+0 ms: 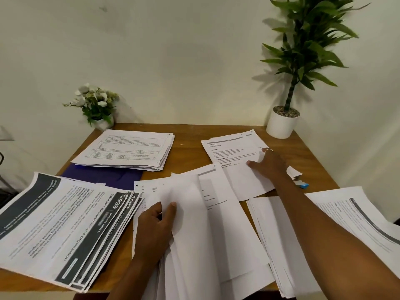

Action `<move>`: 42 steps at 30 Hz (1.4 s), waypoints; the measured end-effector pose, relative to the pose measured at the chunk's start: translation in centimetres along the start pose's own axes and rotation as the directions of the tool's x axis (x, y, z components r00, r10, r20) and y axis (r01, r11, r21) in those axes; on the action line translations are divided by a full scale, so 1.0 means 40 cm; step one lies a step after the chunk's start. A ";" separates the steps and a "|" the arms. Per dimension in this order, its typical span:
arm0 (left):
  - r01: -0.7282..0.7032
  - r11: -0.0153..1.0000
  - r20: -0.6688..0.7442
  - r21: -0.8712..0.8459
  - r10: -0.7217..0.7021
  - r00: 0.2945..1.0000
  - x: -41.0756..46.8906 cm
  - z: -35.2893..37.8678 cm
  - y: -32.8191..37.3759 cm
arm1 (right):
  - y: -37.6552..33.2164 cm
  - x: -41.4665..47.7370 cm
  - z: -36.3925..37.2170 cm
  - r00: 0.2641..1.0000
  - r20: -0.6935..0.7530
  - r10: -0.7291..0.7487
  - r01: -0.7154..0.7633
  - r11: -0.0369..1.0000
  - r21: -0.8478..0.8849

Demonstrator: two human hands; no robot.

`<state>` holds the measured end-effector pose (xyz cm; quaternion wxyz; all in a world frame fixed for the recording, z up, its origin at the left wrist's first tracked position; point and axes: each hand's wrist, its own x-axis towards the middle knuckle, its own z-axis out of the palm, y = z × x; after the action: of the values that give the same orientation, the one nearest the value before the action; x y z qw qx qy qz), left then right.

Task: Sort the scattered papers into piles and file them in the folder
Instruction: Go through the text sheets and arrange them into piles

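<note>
My left hand (154, 226) grips the left edge of a fanned stack of white sheets (205, 230) at the table's front centre, thumb on top. My right hand (268, 163) reaches to the far right and rests on a printed sheet (233, 152), thumb and fingers spread over its right side. A pile with dark headers (65, 224) lies at the front left. A pile of table-printed pages (127, 148) sits at the back left, on top of a blue folder (104, 176). More white sheets (281, 234) and a printed page (357, 217) lie at the front right under my forearm.
A small white flower pot (97, 107) stands at the back left corner and a tall green plant in a white pot (281, 124) at the back right. A blue and white object (302, 184) lies by my right wrist. The wooden table (188, 146) shows between the piles.
</note>
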<state>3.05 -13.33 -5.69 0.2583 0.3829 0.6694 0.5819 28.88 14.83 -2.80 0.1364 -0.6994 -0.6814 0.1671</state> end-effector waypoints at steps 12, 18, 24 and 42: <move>0.048 0.999 0.014 0.007 -0.048 0.999 0.006 0.004 -0.020 | -0.045 -0.009 -0.063 0.992 -0.126 -0.003 0.042 0.950 0.310; 0.017 0.999 -0.007 0.046 -0.017 1.000 0.007 0.003 -0.025 | -0.054 -0.062 -0.167 0.958 -0.285 0.002 0.106 0.925 0.364; -0.027 0.996 -0.020 0.079 0.028 0.999 0.003 0.000 -0.007 | -0.055 -0.106 -0.235 0.957 -0.289 0.024 0.121 0.873 0.473; -0.029 0.999 -0.067 -0.021 0.027 0.997 0.003 -0.008 -0.015 | -0.027 -0.198 -0.291 0.904 -0.391 0.172 0.208 0.623 0.754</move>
<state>2.60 -13.43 -6.19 0.2319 0.3699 0.6658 0.6051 32.64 7.39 8.58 0.5734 -0.5816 -0.5005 0.2872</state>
